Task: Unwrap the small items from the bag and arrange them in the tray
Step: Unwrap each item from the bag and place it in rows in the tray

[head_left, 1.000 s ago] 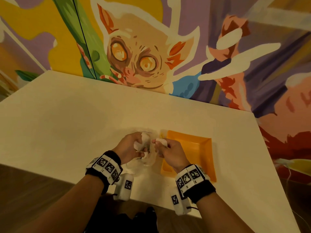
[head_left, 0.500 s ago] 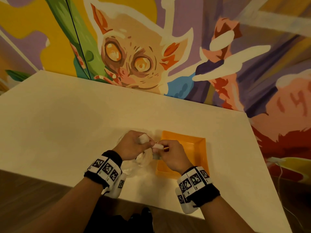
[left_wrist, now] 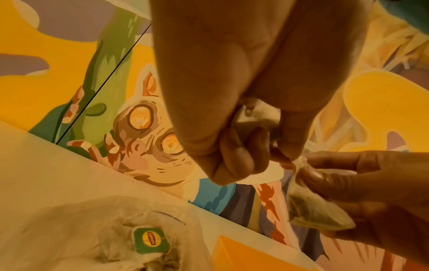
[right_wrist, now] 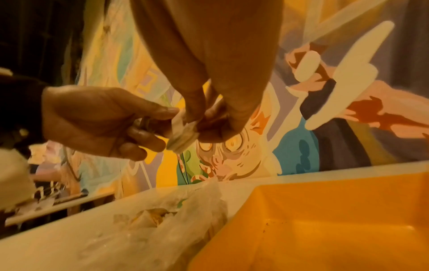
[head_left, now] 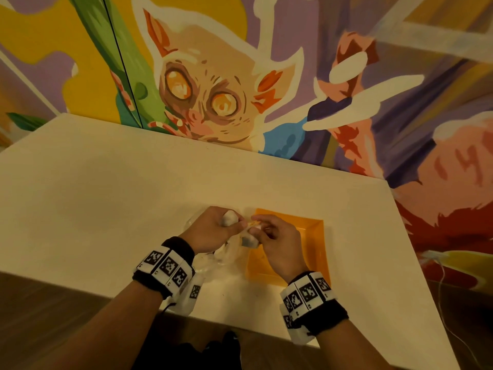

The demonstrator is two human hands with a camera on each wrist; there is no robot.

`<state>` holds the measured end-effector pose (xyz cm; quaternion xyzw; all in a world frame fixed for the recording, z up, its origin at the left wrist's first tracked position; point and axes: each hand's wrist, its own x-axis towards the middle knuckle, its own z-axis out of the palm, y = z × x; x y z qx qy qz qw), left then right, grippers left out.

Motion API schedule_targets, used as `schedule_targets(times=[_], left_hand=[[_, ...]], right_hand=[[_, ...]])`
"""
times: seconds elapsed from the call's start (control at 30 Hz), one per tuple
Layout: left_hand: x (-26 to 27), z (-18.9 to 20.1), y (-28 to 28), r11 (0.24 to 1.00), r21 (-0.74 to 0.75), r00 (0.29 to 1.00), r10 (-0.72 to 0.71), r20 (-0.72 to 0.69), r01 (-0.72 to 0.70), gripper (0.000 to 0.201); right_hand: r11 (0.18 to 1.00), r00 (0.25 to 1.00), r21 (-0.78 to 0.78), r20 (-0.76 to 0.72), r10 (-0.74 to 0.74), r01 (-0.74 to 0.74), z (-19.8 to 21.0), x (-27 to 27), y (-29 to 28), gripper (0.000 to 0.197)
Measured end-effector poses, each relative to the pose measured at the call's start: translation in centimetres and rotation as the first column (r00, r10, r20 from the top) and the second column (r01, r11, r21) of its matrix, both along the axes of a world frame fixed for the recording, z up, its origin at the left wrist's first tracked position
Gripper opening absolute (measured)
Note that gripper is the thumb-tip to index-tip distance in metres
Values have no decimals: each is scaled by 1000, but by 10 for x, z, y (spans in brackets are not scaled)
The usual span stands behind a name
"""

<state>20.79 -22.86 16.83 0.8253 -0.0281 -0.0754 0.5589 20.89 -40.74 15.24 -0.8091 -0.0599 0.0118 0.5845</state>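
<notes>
Just above the near table edge [head_left: 80,209], left hand [head_left: 210,231] curled round a white wad [head_left: 230,218], right hand [head_left: 277,240] fingers pinching a tea bag [left_wrist: 318,210], clear bag [left_wrist: 76,234] lying left of the orange tray [head_left: 314,252]

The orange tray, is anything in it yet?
Looks empty: the orange tray shows only bare floor; the right hand hides part of it.

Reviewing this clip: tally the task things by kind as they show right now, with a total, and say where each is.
Tea bags in the hands: 2, one gripped in the left hand, tea bag; one pinched by the right hand, tea bag.
Clear plastic bag on the table: 1; the tea bags inside cannot be counted.
Orange tray: 1.
Total: 4.
</notes>
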Motion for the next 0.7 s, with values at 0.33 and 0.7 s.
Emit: schedule_targets(times=[0.33,0.7], left_hand=[[-5,6,-1,998,-54,999,-46,-12,45,18],[-3,8,8,862,-499,931,-249,-265,88,9]], right_hand=[[990,1000,-137,16,-13,15,5,3,-5,12],[939,938,-17,48,343,-343,37,1,-25,43]])
